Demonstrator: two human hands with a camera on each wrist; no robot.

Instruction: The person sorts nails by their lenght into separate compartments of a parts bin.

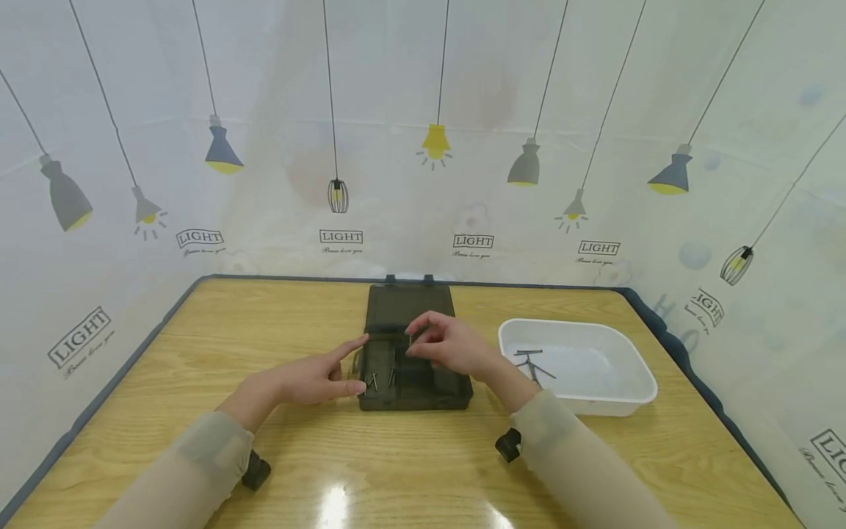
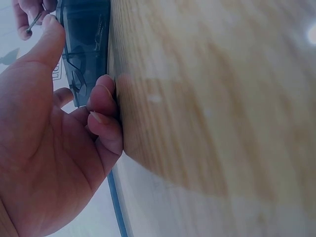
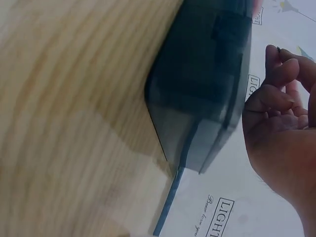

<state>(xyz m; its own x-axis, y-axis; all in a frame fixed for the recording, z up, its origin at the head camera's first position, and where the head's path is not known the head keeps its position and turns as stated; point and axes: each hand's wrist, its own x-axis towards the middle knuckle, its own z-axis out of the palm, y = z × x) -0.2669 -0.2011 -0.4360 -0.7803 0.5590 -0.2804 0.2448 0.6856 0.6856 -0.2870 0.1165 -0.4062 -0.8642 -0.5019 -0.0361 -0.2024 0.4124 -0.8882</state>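
A dark translucent plastic case (image 1: pixel 415 397) lies on the table with its lid (image 1: pixel 410 305) laid back. Several small screws (image 1: pixel 372 381) are in its left compartments. My left hand (image 1: pixel 307 378) rests against the case's left side, index finger stretched along the edge and thumb at the near left part. Its other fingers lie bent close to the tabletop in the left wrist view. Above the case's middle, my right hand (image 1: pixel 452 345) pinches a thin screw (image 2: pixel 32 23) between thumb and index finger; the screw's head points down.
To the right of the case stands a white plastic tray (image 1: pixel 595 400) with several dark screws (image 1: pixel 531 362) at its left end. The wooden table (image 1: pixel 297 463) ends at a dark-edged back border, with a lamp-printed sheet (image 1: pixel 390 206) hanging behind and at both sides.
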